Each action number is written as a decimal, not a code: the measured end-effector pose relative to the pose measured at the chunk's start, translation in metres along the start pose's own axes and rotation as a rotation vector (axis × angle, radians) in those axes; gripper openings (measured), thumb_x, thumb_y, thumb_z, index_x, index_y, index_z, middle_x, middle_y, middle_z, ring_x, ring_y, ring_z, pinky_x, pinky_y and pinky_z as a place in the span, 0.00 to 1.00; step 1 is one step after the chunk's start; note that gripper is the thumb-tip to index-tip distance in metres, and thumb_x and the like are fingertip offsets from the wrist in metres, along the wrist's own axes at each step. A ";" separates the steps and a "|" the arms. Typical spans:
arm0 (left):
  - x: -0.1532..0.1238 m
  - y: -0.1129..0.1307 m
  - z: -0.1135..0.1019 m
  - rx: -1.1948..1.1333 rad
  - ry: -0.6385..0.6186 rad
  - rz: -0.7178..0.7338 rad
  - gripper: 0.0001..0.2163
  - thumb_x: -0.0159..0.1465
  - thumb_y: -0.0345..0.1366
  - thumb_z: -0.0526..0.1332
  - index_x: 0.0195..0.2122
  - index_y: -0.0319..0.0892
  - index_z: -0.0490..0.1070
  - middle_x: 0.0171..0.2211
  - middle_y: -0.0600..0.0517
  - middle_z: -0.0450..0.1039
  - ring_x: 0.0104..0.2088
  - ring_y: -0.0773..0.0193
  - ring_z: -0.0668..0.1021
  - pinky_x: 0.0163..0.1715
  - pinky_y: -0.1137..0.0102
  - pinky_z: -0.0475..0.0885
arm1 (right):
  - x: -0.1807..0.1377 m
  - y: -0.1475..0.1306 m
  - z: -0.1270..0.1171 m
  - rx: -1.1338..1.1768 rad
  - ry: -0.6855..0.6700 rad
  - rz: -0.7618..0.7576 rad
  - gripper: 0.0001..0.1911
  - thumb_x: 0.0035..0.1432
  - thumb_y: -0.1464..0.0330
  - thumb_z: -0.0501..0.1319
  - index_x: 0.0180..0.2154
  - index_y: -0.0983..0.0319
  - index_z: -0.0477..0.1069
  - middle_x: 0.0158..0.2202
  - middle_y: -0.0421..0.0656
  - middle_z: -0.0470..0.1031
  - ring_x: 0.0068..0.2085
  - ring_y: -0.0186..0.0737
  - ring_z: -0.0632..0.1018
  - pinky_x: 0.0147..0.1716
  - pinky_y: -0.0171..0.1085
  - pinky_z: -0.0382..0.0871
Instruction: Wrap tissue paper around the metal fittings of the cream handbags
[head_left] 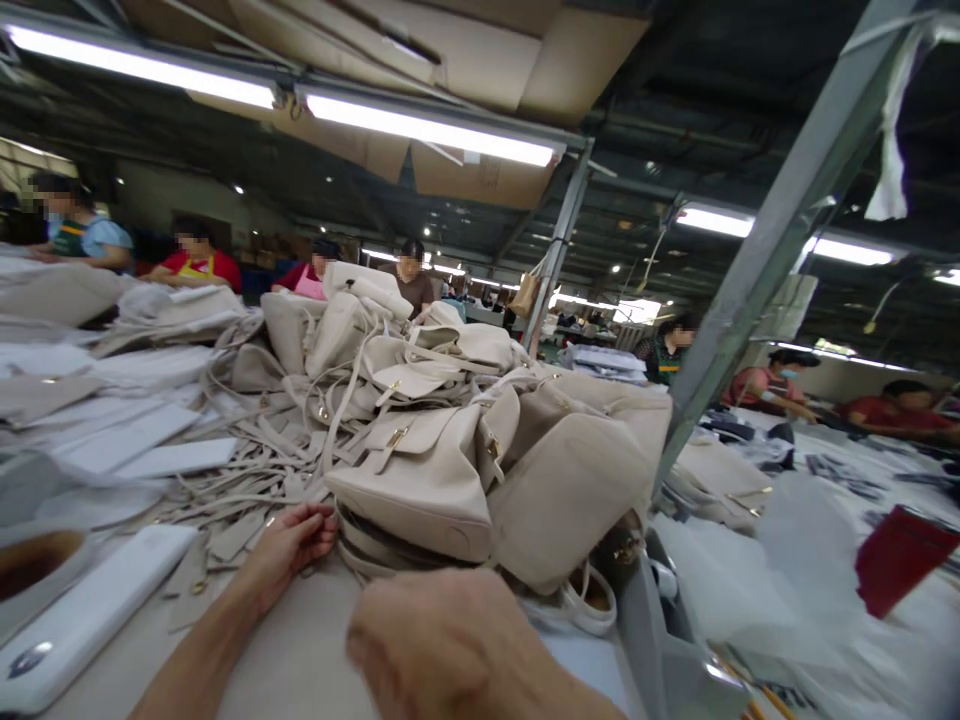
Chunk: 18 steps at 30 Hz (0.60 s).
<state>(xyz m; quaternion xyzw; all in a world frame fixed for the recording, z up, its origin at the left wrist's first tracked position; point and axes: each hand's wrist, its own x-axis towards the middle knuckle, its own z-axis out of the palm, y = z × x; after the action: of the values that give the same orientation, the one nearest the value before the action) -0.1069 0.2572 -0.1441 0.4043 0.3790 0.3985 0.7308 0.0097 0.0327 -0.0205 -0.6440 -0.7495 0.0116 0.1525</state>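
A heap of cream leather bags [420,470] with gold clasps fills the middle of the worktable. My left hand [294,542] lies at the foot of the heap, its fingers curled round a cream strap [352,545] under the front bag. My right hand [442,640] is close to the camera at the bottom, seen from the back. Its fingers are bent inward and hidden, and what they hold, if anything, does not show. Loose cream straps [247,470] lie spread to the left of the heap.
A white flat case [82,610] and a round container [37,570] sit at the lower left. A slanted grey metal post [757,270] rises at the right. Several other people work at tables behind and to the right. A red item [900,560] lies at right.
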 end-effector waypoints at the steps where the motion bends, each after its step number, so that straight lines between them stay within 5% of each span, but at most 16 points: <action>1: 0.002 -0.002 -0.001 -0.011 -0.007 0.002 0.07 0.58 0.18 0.58 0.31 0.35 0.71 0.21 0.49 0.75 0.18 0.70 0.76 0.19 0.78 0.75 | 0.014 0.009 -0.013 -0.052 0.012 0.040 0.09 0.63 0.70 0.56 0.32 0.59 0.74 0.31 0.42 0.78 0.32 0.38 0.77 0.29 0.34 0.65; 5: 0.013 -0.011 -0.007 -0.073 -0.020 -0.007 0.09 0.50 0.22 0.67 0.30 0.37 0.70 0.18 0.52 0.74 0.17 0.69 0.74 0.16 0.78 0.72 | 0.051 0.047 -0.041 -0.147 0.134 0.179 0.07 0.62 0.70 0.57 0.37 0.60 0.75 0.38 0.43 0.79 0.38 0.39 0.78 0.35 0.34 0.65; 10: 0.029 -0.027 -0.014 -0.144 -0.078 0.022 0.17 0.38 0.32 0.75 0.28 0.39 0.71 0.17 0.55 0.73 0.16 0.71 0.73 0.15 0.81 0.67 | 0.075 0.085 -0.027 -0.227 0.329 0.373 0.10 0.62 0.74 0.55 0.33 0.61 0.74 0.35 0.44 0.78 0.38 0.39 0.78 0.36 0.33 0.65; 13: 0.037 -0.034 -0.018 -0.145 -0.087 0.016 0.18 0.36 0.34 0.76 0.27 0.40 0.71 0.16 0.55 0.72 0.16 0.70 0.73 0.15 0.80 0.66 | 0.088 0.095 -0.022 -0.287 0.434 0.514 0.07 0.61 0.69 0.58 0.40 0.63 0.72 0.40 0.48 0.78 0.40 0.44 0.79 0.35 0.36 0.68; 16: 0.042 -0.036 -0.021 -0.129 -0.100 0.008 0.18 0.36 0.34 0.76 0.26 0.41 0.71 0.16 0.55 0.72 0.16 0.69 0.73 0.15 0.78 0.67 | 0.101 0.102 -0.022 -0.335 0.383 0.588 0.28 0.58 0.63 0.61 0.57 0.71 0.62 0.44 0.57 0.78 0.44 0.53 0.80 0.37 0.41 0.71; 18: 0.042 -0.036 -0.022 -0.137 -0.113 0.003 0.19 0.35 0.35 0.77 0.26 0.41 0.71 0.17 0.55 0.73 0.16 0.70 0.73 0.15 0.79 0.67 | 0.105 0.107 -0.020 -0.373 0.258 0.522 0.33 0.59 0.68 0.58 0.63 0.74 0.54 0.41 0.57 0.80 0.42 0.54 0.81 0.37 0.43 0.72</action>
<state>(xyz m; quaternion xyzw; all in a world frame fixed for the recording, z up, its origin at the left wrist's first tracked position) -0.0990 0.2880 -0.1947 0.3756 0.3083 0.4011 0.7765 0.1041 0.1493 -0.0020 -0.8270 -0.5232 -0.1684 0.1178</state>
